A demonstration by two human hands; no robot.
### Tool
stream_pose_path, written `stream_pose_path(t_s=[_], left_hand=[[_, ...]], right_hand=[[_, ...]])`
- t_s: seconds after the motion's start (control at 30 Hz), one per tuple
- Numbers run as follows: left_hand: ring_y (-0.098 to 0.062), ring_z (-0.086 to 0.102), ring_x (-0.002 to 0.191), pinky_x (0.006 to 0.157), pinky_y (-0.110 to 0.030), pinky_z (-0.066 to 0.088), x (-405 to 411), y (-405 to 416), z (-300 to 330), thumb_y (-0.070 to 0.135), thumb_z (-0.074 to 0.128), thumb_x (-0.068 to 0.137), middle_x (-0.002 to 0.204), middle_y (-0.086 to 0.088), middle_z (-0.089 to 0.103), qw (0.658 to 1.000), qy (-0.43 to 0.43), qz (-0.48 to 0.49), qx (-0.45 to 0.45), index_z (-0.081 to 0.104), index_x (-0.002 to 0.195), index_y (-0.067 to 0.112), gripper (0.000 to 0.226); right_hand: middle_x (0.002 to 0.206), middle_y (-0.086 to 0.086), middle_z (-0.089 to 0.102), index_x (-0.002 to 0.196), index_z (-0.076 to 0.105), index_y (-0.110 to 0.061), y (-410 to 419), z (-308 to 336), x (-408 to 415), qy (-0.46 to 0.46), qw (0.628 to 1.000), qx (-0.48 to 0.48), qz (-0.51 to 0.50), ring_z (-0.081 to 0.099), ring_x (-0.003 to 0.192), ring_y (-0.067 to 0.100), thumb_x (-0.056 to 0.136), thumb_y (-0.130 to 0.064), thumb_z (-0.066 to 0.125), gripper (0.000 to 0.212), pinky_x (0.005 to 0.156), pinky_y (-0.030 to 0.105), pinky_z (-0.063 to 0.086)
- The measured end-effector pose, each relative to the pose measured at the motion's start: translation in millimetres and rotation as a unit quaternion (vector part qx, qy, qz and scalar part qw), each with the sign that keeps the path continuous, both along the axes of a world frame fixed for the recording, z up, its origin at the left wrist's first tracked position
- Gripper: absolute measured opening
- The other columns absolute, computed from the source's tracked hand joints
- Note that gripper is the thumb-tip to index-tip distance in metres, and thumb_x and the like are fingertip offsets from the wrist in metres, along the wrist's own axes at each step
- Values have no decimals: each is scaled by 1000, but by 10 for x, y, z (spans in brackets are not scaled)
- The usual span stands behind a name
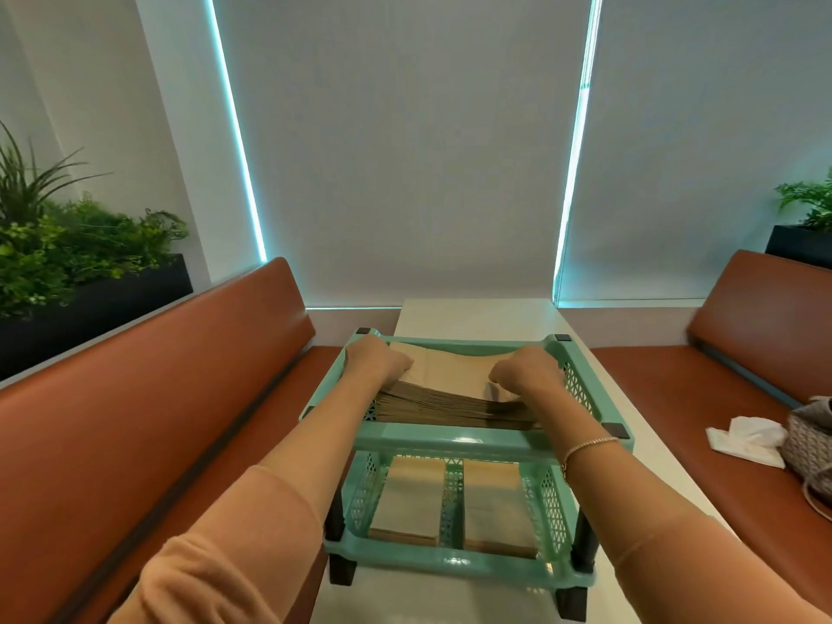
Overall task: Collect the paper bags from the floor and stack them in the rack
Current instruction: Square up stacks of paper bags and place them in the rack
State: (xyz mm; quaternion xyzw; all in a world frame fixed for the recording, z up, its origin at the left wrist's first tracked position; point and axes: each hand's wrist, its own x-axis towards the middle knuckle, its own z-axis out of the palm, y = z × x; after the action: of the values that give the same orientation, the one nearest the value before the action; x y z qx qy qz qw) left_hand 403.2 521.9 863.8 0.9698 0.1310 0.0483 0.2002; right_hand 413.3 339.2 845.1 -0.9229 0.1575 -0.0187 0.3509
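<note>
A mint-green two-tier plastic rack (450,441) stands on a white table (477,315). A thick stack of brown paper bags (450,405) lies in the top tray, fanned at its near edge. My left hand (376,360) rests on the stack's left side with fingers curled down over the bags. My right hand (524,369) is on the right side, fingers curled onto the top bag. Two smaller piles of bags, one on the left (407,502) and one on the right (497,504), sit in the bottom tray.
Brown padded benches run along the left (148,398) and the right (738,367). A woven handbag (810,448) and a white tissue (745,439) lie on the right bench. Planters stand behind both benches. Closed blinds hang ahead.
</note>
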Motion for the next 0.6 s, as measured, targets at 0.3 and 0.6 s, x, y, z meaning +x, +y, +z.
stream_pose_path(t_s=[0.3, 0.6], left_hand=[[-9, 39, 62, 45, -20, 25, -2, -5, -32, 36, 58, 89, 75, 0, 44, 999, 4, 14, -49, 53, 119, 4, 44], [-20, 57, 96, 77, -26, 49, 79, -9, -68, 35, 56, 91, 101, -7, 57, 995, 45, 10, -90, 52, 121, 3, 44]], right_hand=[[115, 14, 56, 96, 50, -8, 32, -10, -14, 55, 997, -51, 19, 46, 113, 34, 79, -20, 64, 25, 83, 36, 37], [115, 15, 55, 100, 53, -7, 72, -40, 59, 97, 994, -42, 35, 49, 113, 36, 77, -24, 65, 31, 95, 49, 45]])
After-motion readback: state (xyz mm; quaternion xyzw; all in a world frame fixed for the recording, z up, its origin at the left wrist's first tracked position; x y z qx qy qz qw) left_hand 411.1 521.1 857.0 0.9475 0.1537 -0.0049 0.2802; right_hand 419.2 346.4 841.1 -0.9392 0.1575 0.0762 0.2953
